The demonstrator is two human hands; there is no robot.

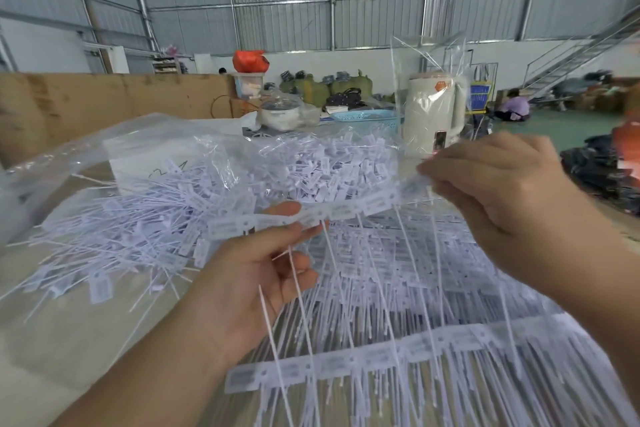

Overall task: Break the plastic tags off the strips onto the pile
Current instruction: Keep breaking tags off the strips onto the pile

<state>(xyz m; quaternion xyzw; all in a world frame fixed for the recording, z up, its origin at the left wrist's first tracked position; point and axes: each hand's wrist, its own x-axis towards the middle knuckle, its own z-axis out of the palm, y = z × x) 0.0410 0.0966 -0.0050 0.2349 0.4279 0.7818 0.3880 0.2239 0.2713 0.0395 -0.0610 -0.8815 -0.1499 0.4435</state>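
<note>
Hundreds of loose tags already lie in the pile (214, 211) on the far left part of the desk (62, 329), spreading under a clear plastic bag (69, 163), so a good share of the work looks done. Plenty is left, though: unbroken strips lie stacked across the near right of the desk, the nearest strip (398, 354) with its row of tags joined and its thin tails fanned toward the person.

One strip in work (332, 213) is held up between both hands, above the desk and just beside the pile. The left hand (256, 284) pinches its left part between thumb and forefinger, the other fingers curled loosely below. The right hand (502, 194) has its fingertips closed on the strip's right end (that end is blurred, so whether a tag is parting cannot be told). Several tags remain joined on this strip, so judging by the stack, the task seems roughly midway at best.

A wrapped kettle (433, 114) stands beyond.
</note>
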